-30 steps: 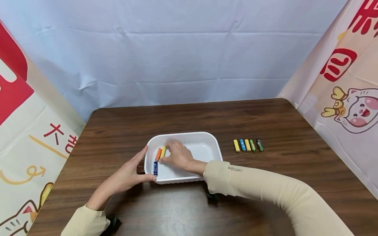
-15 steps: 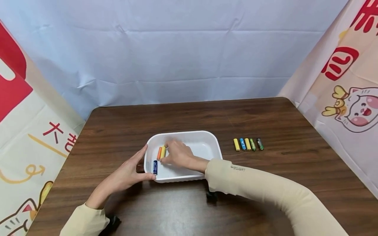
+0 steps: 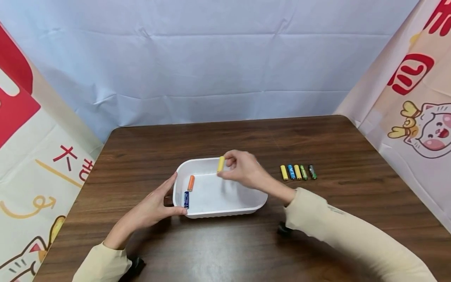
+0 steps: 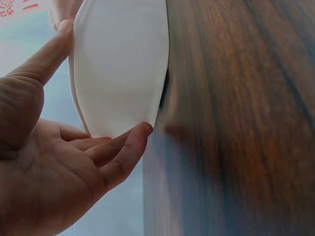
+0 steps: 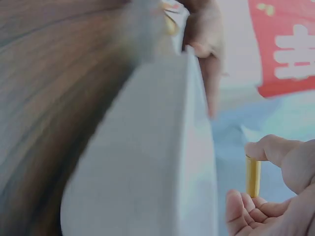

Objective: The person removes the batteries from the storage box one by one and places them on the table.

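My right hand (image 3: 248, 170) pinches a yellow battery (image 3: 220, 164) by its ends, between thumb and fingers, above the far part of a white plastic tray (image 3: 225, 214). The right wrist view also shows this battery (image 5: 253, 178) upright between thumb and fingertips. My left hand (image 3: 149, 210) holds the tray's left end, its thumb on the near rim and its fingers along the left side. Inside the tray, near that end, lie an orange battery (image 3: 191, 183) and a dark blue battery (image 3: 186, 199), slightly apart.
Right of the tray, several batteries lie in a row on the brown wooden table (image 3: 218, 250): a yellow one (image 3: 284, 172), a blue one (image 3: 291, 172), another yellow, a green and a dark one (image 3: 312, 172). A pale cloth (image 3: 225, 70) hangs behind the table.
My right hand has lifted the yellow battery from beside the orange one and carried it up and to the right. The left hand stays at the tray's left end.
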The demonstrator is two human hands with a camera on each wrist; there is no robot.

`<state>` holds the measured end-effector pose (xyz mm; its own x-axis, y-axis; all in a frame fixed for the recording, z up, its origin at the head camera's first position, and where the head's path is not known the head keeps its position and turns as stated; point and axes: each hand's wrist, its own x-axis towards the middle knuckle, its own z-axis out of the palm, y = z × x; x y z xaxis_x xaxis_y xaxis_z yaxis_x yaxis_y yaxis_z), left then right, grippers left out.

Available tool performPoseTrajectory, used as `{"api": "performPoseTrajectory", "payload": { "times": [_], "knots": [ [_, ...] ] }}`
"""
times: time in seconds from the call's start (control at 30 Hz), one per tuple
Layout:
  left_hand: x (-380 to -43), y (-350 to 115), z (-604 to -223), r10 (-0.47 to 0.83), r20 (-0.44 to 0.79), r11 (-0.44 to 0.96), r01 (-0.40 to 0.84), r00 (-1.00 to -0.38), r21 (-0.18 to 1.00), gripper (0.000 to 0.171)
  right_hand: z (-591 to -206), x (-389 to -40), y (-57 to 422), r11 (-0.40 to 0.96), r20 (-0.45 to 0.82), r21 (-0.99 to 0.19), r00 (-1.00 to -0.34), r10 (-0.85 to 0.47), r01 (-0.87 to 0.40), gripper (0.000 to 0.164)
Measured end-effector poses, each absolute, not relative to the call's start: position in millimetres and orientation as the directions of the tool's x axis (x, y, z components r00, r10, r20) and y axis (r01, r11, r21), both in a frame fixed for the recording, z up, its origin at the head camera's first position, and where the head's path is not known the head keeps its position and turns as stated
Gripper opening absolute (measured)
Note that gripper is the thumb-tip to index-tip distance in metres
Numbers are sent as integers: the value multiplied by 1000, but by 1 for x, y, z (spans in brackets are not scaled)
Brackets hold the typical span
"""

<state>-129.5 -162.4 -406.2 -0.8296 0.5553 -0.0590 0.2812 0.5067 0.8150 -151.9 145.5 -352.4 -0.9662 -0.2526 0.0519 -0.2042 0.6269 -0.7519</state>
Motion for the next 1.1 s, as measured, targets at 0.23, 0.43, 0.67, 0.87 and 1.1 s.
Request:
{"api": "performPoseTrajectory", "payload": {
  "times": [0.23, 0.43, 0.67, 0.87, 1.1],
  "knots": [
    [-128, -164, -406, 554, -67, 491, 260, -830, 831, 117, -335, -144, 222, 627, 128, -754, -980, -152, -196, 40],
    [-129, -165, -408, 555, -69, 496, 264, -829, 827, 117, -328, -140, 293, 677, 113, -713, -983, -145, -182, 46],
    [-130, -164, -407, 555, -78, 506, 262, -828, 822, 117, -347, -137, 369, 735, 89, -641, -973, -215, -221, 38],
    [-130, -163, -407, 553, -80, 510, 261, -829, 820, 118, -367, -136, 403, 774, 33, -600, -974, -225, -199, 40],
    [-130, -162, -406, 550, -88, 516, 255, -830, 818, 118, -389, -135, 425, 770, -38, -620, -974, -224, -153, 44]
  ]
}}
